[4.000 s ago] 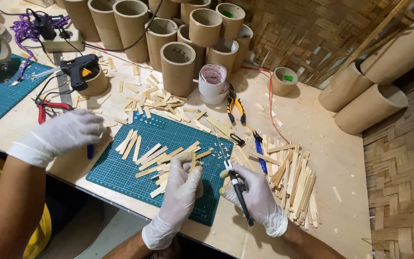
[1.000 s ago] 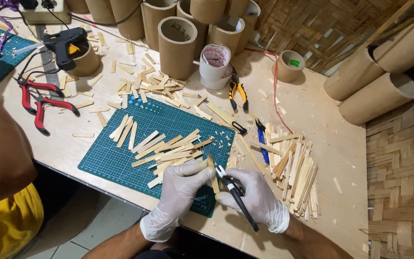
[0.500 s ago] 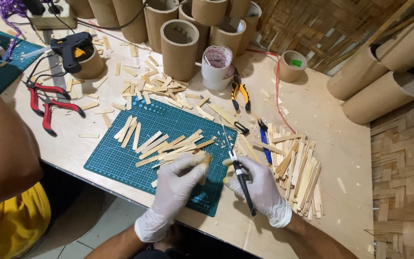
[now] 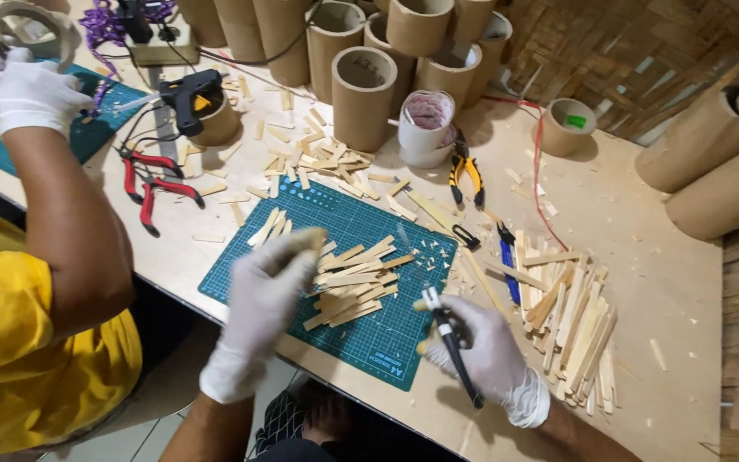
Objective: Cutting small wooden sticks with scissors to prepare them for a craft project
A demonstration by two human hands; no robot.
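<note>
My left hand (image 4: pixel 265 287), in a white glove and blurred by motion, is raised over the left part of the green cutting mat (image 4: pixel 387 342). It pinches a short wooden piece (image 4: pixel 312 234) at its fingertips. My right hand (image 4: pixel 485 351), also gloved, rests at the mat's right edge, closed around a black craft knife (image 4: pixel 453 346) with the blade end pointing away from me. Several cut wooden strips (image 4: pixel 354 278) lie on the mat between my hands. A pile of longer strips (image 4: pixel 576 318) lies just right of my right hand.
A co-worker in a yellow shirt (image 4: pixel 19 359) stands at the left, gloved hands (image 4: pixel 32 94) on a tape roll. Red pliers (image 4: pixel 151 184), a glue gun (image 4: pixel 188 90), yellow-handled pliers (image 4: pixel 466 175), a blue pen (image 4: pixel 508 265), a white cup (image 4: pixel 426 124) and cardboard tubes (image 4: pixel 363 94) crowd the table.
My left hand has lifted off the strips and swung left with a small piece. My right hand has stayed by the mat's edge with the knife. The co-worker's arm reaches further in.
</note>
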